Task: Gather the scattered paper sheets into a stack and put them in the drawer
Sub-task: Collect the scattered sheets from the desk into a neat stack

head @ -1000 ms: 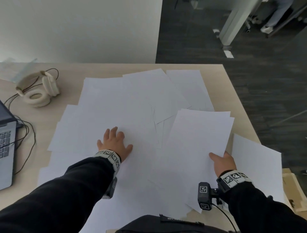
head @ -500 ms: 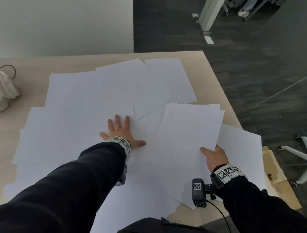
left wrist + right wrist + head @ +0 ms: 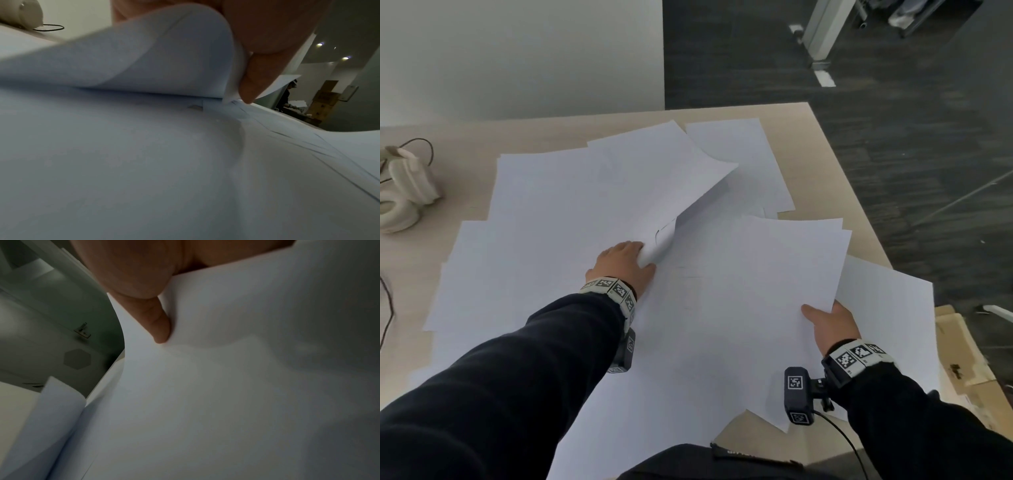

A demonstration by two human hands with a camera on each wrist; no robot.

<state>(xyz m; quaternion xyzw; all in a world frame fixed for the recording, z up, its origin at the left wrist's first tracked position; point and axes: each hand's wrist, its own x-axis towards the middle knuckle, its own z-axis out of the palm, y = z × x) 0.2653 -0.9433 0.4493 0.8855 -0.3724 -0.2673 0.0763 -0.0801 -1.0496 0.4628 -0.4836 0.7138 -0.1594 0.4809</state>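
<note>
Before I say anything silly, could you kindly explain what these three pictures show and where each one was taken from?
No machine here: a person wearing three cameras gathers paper. The wide picture comes from the head, looking down at a desk covered with loose sheets; headphones lie at its left edge. The other two come from cameras strapped to the wrists, looking along the fingers. The left hand pinches the curled corner of a sheet and lifts it. The right hand has its grip on a small stack, thumb on top.
</note>
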